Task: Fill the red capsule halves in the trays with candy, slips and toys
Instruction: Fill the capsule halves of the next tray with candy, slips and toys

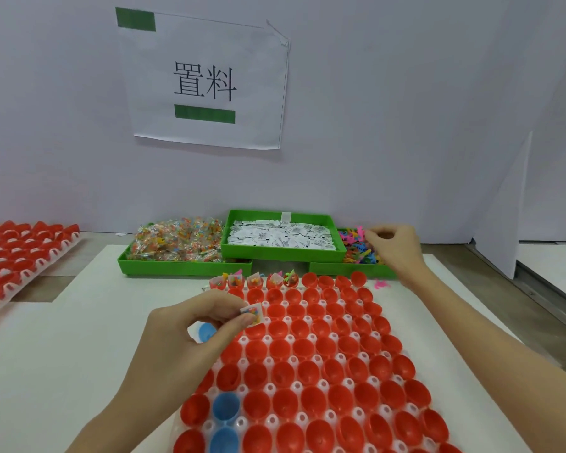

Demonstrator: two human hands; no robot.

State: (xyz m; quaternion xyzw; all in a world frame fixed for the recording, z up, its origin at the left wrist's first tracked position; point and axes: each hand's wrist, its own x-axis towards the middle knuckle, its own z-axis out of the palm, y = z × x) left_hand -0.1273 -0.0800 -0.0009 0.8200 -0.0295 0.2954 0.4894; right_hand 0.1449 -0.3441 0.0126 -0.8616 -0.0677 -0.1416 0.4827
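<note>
Now left hand pinching candy packet, right hand fingers curled, picking among toys

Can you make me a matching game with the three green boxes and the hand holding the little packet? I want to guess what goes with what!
Things:
1. left green bin
2. middle green bin
3. right green bin
4. left hand

Matches:
A. white paper slips
B. pinches one small candy packet with a slip
C. colourful plastic toys, with the right hand reaching in
D. a heap of clear candy packets

Pairs: 1-D, 2-A, 3-C, 4-B
</note>
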